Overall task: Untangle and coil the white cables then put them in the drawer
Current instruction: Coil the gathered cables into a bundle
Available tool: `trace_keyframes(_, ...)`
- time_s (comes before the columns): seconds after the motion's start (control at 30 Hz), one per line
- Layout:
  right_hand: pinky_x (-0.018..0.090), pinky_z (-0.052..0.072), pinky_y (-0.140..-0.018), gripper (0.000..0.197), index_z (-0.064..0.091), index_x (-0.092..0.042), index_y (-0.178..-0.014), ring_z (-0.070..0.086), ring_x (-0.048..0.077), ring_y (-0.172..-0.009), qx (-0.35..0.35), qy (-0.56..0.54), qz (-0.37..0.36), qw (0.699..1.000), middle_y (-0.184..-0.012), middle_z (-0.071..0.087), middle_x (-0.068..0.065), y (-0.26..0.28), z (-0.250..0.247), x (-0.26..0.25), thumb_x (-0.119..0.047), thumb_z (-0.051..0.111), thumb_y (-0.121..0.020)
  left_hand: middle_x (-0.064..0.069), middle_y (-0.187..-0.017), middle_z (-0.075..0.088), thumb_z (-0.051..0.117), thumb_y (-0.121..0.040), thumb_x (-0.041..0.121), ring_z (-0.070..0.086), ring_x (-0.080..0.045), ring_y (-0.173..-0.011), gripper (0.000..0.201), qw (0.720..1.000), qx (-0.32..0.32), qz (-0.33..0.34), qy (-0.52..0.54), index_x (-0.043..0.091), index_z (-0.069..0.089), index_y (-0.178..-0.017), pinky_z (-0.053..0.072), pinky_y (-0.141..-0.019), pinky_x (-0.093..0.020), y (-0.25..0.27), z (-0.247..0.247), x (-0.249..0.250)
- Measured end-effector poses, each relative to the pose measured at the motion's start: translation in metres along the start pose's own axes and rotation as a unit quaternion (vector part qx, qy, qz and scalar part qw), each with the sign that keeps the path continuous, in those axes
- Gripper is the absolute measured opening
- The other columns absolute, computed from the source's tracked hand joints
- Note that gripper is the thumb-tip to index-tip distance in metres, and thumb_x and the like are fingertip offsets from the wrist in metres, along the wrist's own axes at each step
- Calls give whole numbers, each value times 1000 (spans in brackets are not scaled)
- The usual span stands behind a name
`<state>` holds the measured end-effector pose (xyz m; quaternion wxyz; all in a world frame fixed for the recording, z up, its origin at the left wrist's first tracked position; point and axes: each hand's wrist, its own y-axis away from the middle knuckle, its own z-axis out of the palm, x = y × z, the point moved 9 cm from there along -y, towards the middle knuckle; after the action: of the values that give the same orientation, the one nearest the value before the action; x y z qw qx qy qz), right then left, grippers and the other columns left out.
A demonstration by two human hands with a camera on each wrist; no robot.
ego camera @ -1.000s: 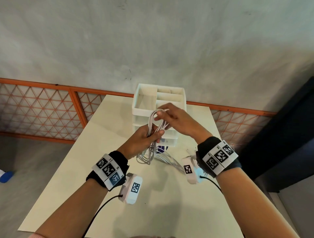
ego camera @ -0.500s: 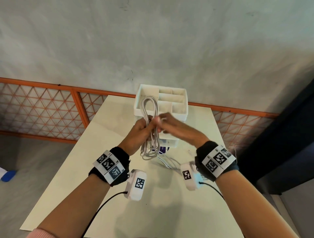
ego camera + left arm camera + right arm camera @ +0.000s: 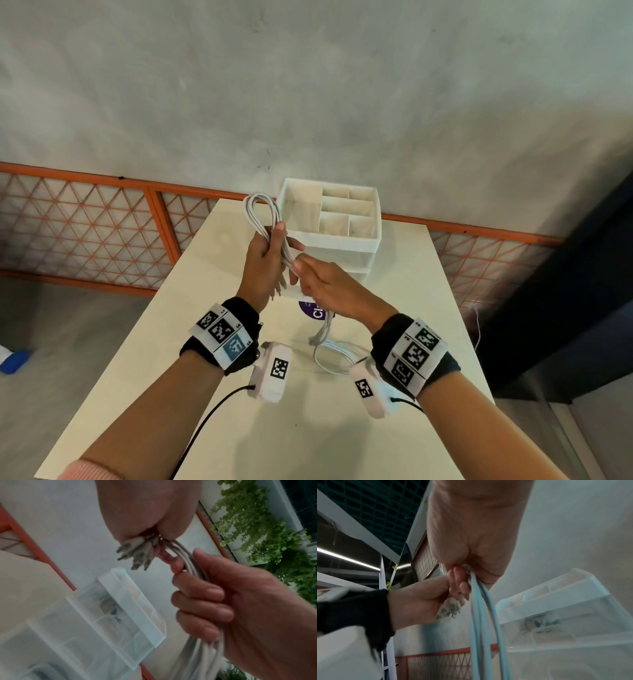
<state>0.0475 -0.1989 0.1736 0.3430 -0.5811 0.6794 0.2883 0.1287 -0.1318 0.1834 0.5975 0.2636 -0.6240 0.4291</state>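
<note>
The person stood over the pale surface with both hands raised in front of the white drawer unit, which sat toward twelve o'clock. The left hand was wrapped around a bundle of white cables, folded into long loops that stuck up past the knuckles toward eleven o'clock; a cluster of plug ends poked out below the fist. The right hand, just beside it at about three o'clock, had its fingers curled round the strands trailing down from the same bundle. So both sets of fingers were closed on cable, neither spread. I judged the coiling to be well along but unfinished: the trailing strands ran from the right hand down toward six o'clock, where a few more loops of loose cable lay on the surface, not yet gathered in. From the wrist views a clear drawer looked pulled out a little, with something small inside, though what it was I could not tell. What seemed left was taking up the slack, securing the coil, and laying it in the drawer.
</note>
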Motion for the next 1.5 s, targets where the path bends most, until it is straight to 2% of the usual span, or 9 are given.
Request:
trace_keyframes(0.2,29,40,-66,30,48,-24,-84,43,16,-61,-40,46,4,998,-65,45,6,0,9,0,-37,29,-102,7,-52,48,40,-100,36,43,-13,-32,40,993,-9,-83,86,13,48,-68,37,-33,-21,2,8,-19)
trace_keyframes(0.43,21,19,-45,33,47,-12,-87,20,8,-48,-56,-152,23,987,-58,25,-4,4,4,-4,-34,28,-103,3,-59,54,52,-94,42,46,-13,-38,33,986,-30,-109,120,14,58,-78,38,-38,-22,0,9,-15)
trace_keyframes(0.7,21,27,-46,36,49,-10,-86,28,6,-45,-90,-106,46,989,-59,31,-4,2,15,-4,-34,28,-103,2,-64,50,47,-95,44,43,-10,-35,39,991,-71,-89,71,18,52,-66,34,-33,-19,4,19,-9)
trace_keyframes(0.77,20,38,-51,37,51,-8,-94,42,9,-48,-104,-52,48,992,-61,44,-2,5,15,-3,-35,28,-103,2,-55,42,46,-96,43,40,-12,-32,43,995,-57,-75,45,15,45,-63,32,-32,-19,3,15,-7)
trace_keyframes(0.87,25,53,-80,42,60,-12,-101,67,15,-79,-122,85,68,986,-88,70,1,6,-6,5,-47,37,-98,13,-44,35,44,-99,36,36,-4,-39,45,999,-38,-35,-1,15,38,-60,33,-42,-15,1,7,-3)
trace_keyframes(1.0,40,53,-93,49,52,-21,-125,69,14,-95,35,55,72,995,-108,70,3,-4,-66,-1,-55,52,-88,3,-55,29,44,-99,29,28,-2,-45,40,995,-86,0,-54,10,38,-65,27,-48,-12,7,15,-5)
trace_keyframes(1.13,33,49,-97,57,36,-32,-141,64,18,-103,92,32,1,995,-120,56,-2,-16,-72,-30,-35,61,-90,4,-59,29,44,-100,24,29,-2,-48,36,986,-155,0,-57,15,34,-66,28,-51,-11,20,40,-4)
trace_keyframes(1.3,33,51,-95,43,54,-19,-131,62,16,-99,81,-52,-20,995,-114,62,1,-19,-70,-36,-9,60,-90,0,-61,29,44,-100,26,30,-5,-53,33,981,-188,-12,-47,9,38,-72,31,-55,-12,22,39,-6)
trace_keyframes(1.5,27,49,-79,39,58,-7,-120,58,13,-76,77,-119,10,990,-83,61,3,-21,-68,-38,7,42,-86,2,-57,36,45,-99,26,48,-11,-49,36,970,-238,-48,-15,14,37,-66,43,-59,-20,27,46,-9)
